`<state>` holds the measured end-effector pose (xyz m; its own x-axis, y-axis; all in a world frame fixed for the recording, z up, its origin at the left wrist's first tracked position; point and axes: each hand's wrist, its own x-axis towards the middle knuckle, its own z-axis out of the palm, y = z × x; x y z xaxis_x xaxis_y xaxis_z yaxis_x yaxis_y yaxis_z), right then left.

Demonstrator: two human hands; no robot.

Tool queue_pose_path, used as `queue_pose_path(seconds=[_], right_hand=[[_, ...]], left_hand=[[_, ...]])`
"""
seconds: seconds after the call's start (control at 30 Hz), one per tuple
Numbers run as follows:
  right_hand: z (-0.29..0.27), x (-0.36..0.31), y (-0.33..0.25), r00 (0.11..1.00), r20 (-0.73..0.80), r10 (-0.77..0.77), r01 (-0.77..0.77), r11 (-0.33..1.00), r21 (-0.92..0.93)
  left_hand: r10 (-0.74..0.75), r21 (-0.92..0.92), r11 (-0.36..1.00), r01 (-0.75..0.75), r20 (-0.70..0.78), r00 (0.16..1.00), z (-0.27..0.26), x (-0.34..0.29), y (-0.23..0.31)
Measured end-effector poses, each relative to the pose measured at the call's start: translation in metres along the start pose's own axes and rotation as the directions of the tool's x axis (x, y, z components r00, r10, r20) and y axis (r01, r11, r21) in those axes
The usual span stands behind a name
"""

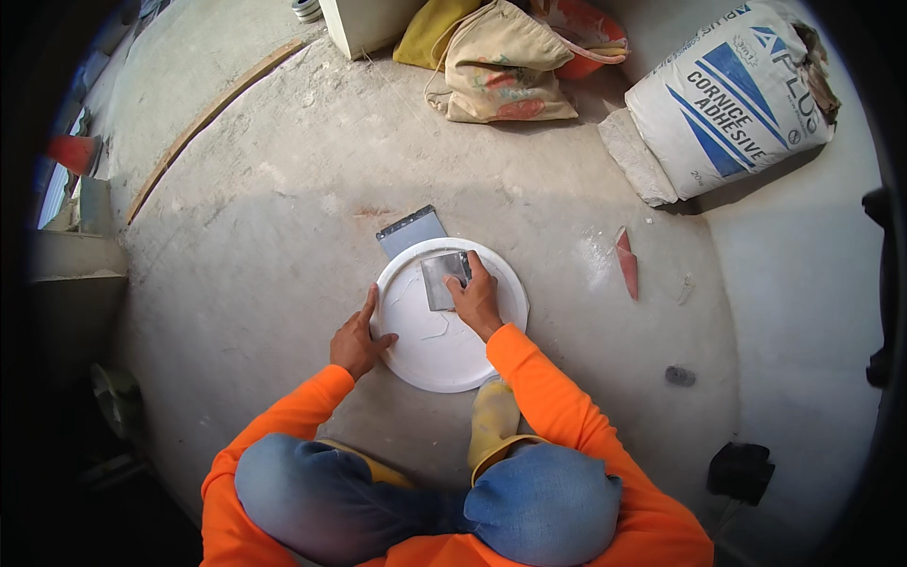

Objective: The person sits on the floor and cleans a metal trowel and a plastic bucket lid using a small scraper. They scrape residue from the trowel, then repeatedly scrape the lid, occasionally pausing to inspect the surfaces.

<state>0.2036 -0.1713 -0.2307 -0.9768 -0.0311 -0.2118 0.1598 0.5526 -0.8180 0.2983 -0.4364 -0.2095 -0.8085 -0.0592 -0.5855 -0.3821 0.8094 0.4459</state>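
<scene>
A round white lid (425,364) with a raised rim lies on the floor before me. Thin pale streaks mark its top. My left hand (355,342) grips its left rim, thumb over the top and fingers along the outer edge. A flat metal scraper blade (436,283) with a dark back edge is in my right hand (478,299), held over the upper part of the lid, thumb on the blade's face. Behind the lid's far rim lies a second scraper blade (413,232), partly hidden by the lid.
A white and blue adhesive bag (723,99) leans at the far right. A beige cloth bag (505,66) and an orange-red container (595,38) sit at the back. A curved wooden strip (208,123) is at left, a reddish shard (626,265) at right. My yellow boot (493,425) is near the lid.
</scene>
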Motion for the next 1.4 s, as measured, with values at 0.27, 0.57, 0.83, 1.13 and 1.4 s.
queue_pose_path(seconds=[0.27, 0.57, 0.83, 1.13, 1.4], right_hand=[[-0.005, 0.006, 0.004, 0.997, -0.068, 0.033, -0.029, 0.998, 0.059], [-0.007, 0.014, -0.006, 0.994, -0.023, 0.11, -0.109, 0.994, 0.029], [-0.014, 0.044, -0.002, 0.988, 0.152, 0.021, -0.032, 0.997, 0.067], [-0.01, 0.056, -0.016, 0.959, 0.278, -0.057, 0.058, 0.998, 0.004], [-0.004, 0.059, -0.016, 0.951, 0.283, -0.125, 0.125, 0.992, 0.018]], left_hand=[[-0.004, 0.031, 1.0, 0.004, 0.011, 1.0, -0.006, -0.002, 0.002], [-0.012, 0.05, 0.999, 0.011, 0.016, 1.0, -0.004, -0.002, 0.001], [0.022, 0.064, 0.998, -0.022, -0.005, 1.0, -0.005, -0.003, 0.002], [-0.017, 0.065, 0.998, 0.016, 0.021, 1.0, -0.01, -0.002, 0.007], [-0.006, 0.075, 0.997, 0.005, 0.016, 1.0, -0.009, -0.002, 0.005]])
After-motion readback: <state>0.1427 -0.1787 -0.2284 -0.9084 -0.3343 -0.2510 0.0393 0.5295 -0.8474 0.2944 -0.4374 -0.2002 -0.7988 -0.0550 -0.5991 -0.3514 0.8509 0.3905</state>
